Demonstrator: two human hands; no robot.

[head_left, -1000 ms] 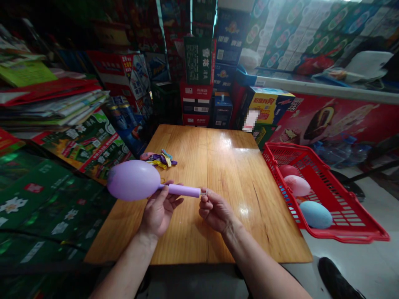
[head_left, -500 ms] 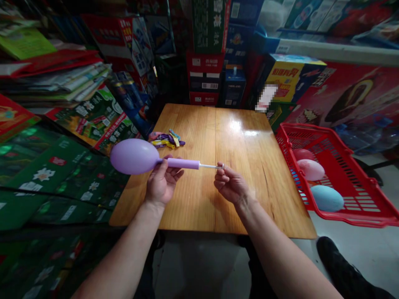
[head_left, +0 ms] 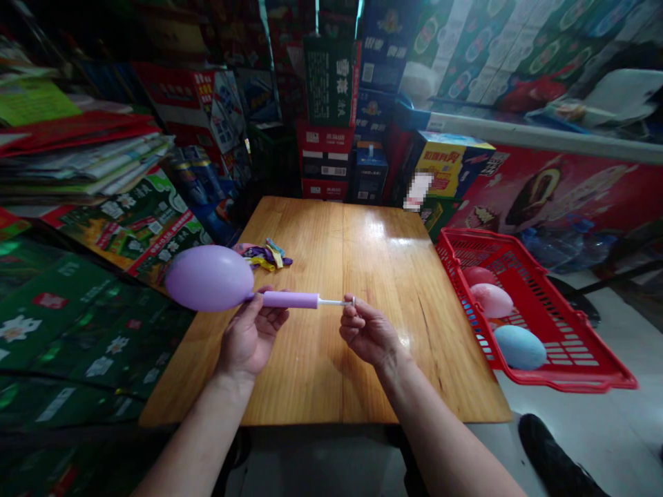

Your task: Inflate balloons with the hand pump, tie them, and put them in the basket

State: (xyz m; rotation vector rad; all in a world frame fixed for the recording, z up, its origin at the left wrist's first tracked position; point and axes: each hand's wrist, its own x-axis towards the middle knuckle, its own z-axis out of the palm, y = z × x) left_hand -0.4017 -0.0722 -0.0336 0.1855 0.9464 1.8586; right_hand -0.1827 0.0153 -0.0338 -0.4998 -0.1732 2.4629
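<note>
My left hand [head_left: 251,336] grips the front of a purple hand pump [head_left: 290,299], where a part-inflated purple balloon [head_left: 210,277] sits on the nozzle and sticks out to the left. My right hand [head_left: 364,333] pinches the end of the pump's thin white plunger rod [head_left: 335,302], which is drawn partly out of the barrel. Both hands hover over the wooden table [head_left: 362,276].
A small pile of uninflated coloured balloons [head_left: 265,253] lies on the table's left side. A red plastic basket [head_left: 549,345] at the right holds three inflated balloons, pink and blue. Stacked cartons and printed boxes ring the table. A dark shoe [head_left: 554,459] shows at the lower right.
A second ago the plunger was pushed fully in with my right hand against the barrel. It has since been drawn out, so the white rod shows, and the balloon looks about the same size.
</note>
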